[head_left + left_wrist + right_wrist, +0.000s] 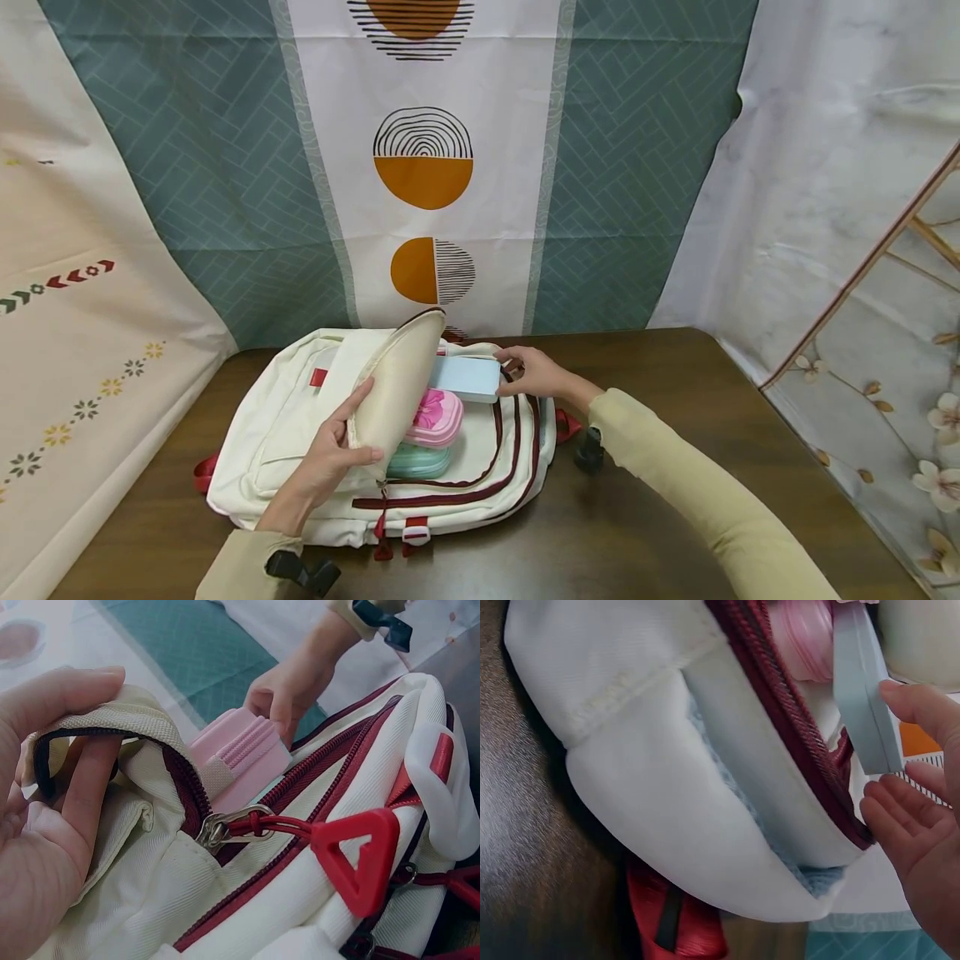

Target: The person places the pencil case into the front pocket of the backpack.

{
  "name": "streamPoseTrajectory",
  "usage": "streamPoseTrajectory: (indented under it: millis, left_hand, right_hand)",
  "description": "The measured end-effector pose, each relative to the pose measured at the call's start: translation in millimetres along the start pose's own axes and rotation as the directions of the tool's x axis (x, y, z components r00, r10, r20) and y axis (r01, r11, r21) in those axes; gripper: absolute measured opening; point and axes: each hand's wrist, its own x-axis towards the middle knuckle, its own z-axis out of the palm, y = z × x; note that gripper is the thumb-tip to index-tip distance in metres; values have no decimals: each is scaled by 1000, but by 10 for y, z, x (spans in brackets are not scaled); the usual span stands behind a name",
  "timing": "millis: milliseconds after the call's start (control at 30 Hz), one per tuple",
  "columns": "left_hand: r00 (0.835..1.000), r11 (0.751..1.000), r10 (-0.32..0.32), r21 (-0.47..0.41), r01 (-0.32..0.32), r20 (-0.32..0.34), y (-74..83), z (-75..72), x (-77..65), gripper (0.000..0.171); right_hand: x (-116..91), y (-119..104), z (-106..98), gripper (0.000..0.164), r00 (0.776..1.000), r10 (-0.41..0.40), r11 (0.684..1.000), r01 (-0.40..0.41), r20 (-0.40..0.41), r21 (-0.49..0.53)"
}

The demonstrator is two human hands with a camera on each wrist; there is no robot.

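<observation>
A white backpack (300, 417) with dark red zippers lies on the table, its front pocket unzipped. My left hand (330, 450) grips the edge of the cream pocket flap (397, 383) and holds it raised. At the far end of the opening, my right hand (532, 371) pinches the end of a light blue box (468, 377), thumb against it in the right wrist view. A pink case (438, 421) with a flower print sits in the pocket beside the box. Below it is a mint green case (420, 461), partly covered by the flap and the pink case.
A red zipper pull (360, 859) hangs at the near corner of the opening. Brown table (637, 517) surrounds the backpack. Patterned cloth (637, 167) hangs behind the table, with more cloth along both sides.
</observation>
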Motion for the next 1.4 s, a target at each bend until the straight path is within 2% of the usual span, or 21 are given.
streamPoseTrajectory:
  millis: [200,433,733,1067,1400]
  left_hand:
    - [1000,1000,-17,-2,17,6,-8,8,21,90]
    - [999,1000,-30,5,30,31,4,-3,20,89]
    - [998,999,-17,-31,19,69,-12,-49,-9,89]
    - [991,995,14,-104,-1,131,-27,-109,-34,91]
    - [984,990,28,-143,-2,175,-68,-146,-17,91]
  right_hand:
    - [-29,37,50,60,996,72,991,-66,-45,112]
    - [-2,42,83,61,995,75,986,-64,-66,152]
    - [143,-72,178,60,993,78,994,-71,-91,87]
    - [276,-163,292,61,998,16,999,-14,-66,43]
    - [398,-309,432,55,995,-2,1000,3,-103,14]
